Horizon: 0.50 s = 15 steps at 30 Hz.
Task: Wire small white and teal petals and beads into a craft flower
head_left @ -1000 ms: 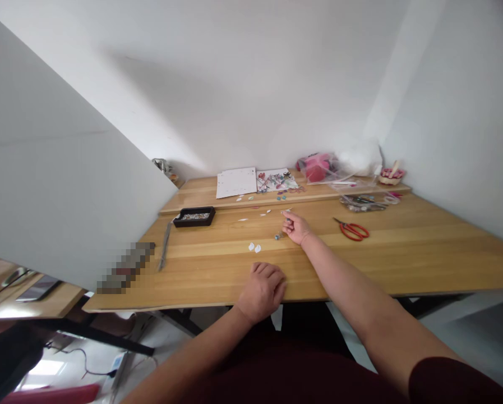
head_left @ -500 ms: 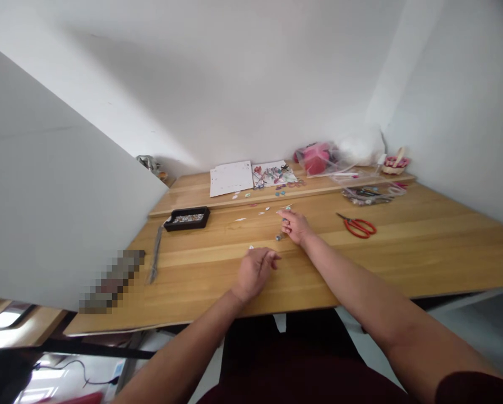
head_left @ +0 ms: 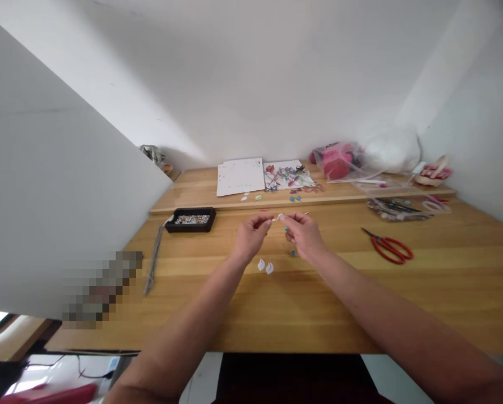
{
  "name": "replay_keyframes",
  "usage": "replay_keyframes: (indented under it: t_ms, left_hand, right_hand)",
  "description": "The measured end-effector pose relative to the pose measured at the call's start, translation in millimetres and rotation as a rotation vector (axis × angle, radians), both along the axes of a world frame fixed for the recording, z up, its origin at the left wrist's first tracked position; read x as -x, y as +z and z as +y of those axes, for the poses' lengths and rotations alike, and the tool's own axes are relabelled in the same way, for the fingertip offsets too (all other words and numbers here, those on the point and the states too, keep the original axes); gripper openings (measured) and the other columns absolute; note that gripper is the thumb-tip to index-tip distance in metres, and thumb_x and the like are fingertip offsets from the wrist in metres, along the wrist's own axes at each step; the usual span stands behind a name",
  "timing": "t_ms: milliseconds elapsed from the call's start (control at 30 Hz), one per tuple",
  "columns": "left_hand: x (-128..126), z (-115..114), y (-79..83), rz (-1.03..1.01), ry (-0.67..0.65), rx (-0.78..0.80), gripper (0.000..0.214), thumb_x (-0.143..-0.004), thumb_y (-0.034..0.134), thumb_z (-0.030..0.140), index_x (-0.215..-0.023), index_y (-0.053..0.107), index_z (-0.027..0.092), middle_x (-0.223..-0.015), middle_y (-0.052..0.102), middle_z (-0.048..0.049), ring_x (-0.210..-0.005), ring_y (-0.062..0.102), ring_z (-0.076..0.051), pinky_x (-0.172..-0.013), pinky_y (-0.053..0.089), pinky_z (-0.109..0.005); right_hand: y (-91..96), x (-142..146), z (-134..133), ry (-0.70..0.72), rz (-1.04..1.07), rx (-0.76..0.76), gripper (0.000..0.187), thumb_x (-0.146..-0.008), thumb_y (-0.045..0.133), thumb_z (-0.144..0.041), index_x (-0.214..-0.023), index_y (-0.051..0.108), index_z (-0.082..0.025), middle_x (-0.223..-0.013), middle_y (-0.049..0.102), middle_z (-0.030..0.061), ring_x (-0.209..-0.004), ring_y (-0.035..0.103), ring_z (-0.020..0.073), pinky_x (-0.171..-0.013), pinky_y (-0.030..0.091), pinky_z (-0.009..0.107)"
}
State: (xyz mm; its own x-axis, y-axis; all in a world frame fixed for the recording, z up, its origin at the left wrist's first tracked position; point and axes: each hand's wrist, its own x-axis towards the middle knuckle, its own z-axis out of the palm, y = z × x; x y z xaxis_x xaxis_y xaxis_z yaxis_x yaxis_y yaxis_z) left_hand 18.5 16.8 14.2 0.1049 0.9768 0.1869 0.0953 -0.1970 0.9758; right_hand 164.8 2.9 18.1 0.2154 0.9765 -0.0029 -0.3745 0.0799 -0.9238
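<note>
Over the middle of the wooden table, my left hand (head_left: 250, 238) and my right hand (head_left: 305, 233) meet at their fingertips. Both pinch a small whitish piece (head_left: 275, 219), too small to name surely and partly covered by fingers. Below my hands, two white leaf-shaped pieces (head_left: 265, 266) lie side by side on the wood. A small grey-blue round thing (head_left: 293, 253) rests under my right hand, and a bit of blue (head_left: 286, 229) shows by its curled fingers.
Left, a black tray (head_left: 191, 227) of beads and a grey wire bundle (head_left: 153, 264). Right, red-handled scissors (head_left: 388, 247) and a clear bag (head_left: 396, 209). The back ledge carries white sheets (head_left: 240, 177), colourful flower-like pieces (head_left: 288, 177), a pink bundle (head_left: 337, 163) and a small basket (head_left: 434, 171).
My left hand has moved up and forward to meet my right hand, and both now pinch the whitish piece. The two white leaf-shaped pieces have come into full sight. The view has shifted.
</note>
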Motion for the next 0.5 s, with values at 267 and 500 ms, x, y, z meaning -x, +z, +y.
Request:
replay_keyframes:
  t_ms: [267,500]
  left_hand:
    - [-6,12,29.7,-0.152,-0.113,0.068,0.023,-0.079,0.075,0.036,-0.089,0.074,0.016,-0.077,0.070,-0.0029,-0.071,0.062,-0.013,-0.066,0.047,-0.024]
    - [-8,30,56.3,-0.128,-0.135,0.023,0.038,-0.090,0.062,0.051,-0.088,0.076,0.015,-0.084,0.075,-0.0080,-0.072,0.065,-0.014,-0.063,0.047,-0.025]
  right_hand:
    - [24.2,2,15,-0.038,-0.017,-0.086,0.026,-0.061,0.084,-0.033,-0.064,0.064,-0.018,-0.051,0.049,-0.0066,-0.041,0.033,0.0034,-0.039,0.022,0.021]
    - [48.1,-1,30,-0.023,-0.037,-0.174,0.023,-0.065,0.082,-0.033,-0.065,0.064,-0.018,-0.056,0.055,-0.0051,-0.041,0.033,0.0033,-0.040,0.024,0.021]
